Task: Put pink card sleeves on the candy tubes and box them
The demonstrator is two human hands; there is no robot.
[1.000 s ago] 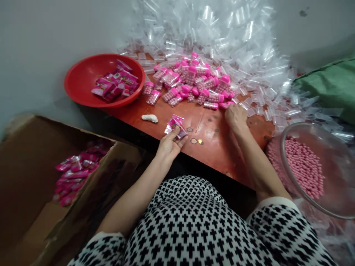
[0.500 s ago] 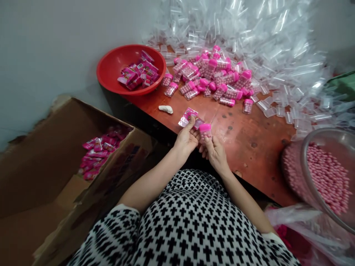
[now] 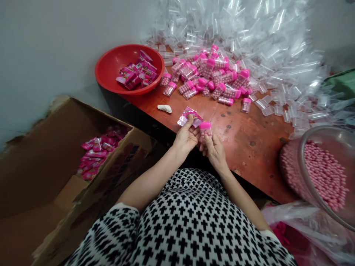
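Observation:
Between the thumb and fingers of my left hand (image 3: 185,138) is a pink printed plastic wrapper (image 3: 189,116), held at its near end above the table edge. My right hand (image 3: 216,151) is closed on a small clear bottle of pink candy balls with a pink cap (image 3: 205,127); the cap points away from me. The bottle's top is close beside the wrapper, and I cannot tell whether they touch. Beyond my hands lies a pile of similar filled, pink-capped bottles (image 3: 208,68). One filled bottle (image 3: 246,105) stands apart at the pile's right side.
A red bowl (image 3: 104,68) with pink wrappers sits at the table's far left. Clear empty tubes (image 3: 249,33) heap up behind. On the right stands a tub (image 3: 302,162) of pink balls. A cardboard box (image 3: 30,147) holds filled pink packets (image 3: 94,157). A white scrap (image 3: 164,108) lies nearby.
The wrapper in my left hand now lies flatter and more spread, with more of its print showing. The bottle has tipped slightly more upright. The whole view has shifted a little.

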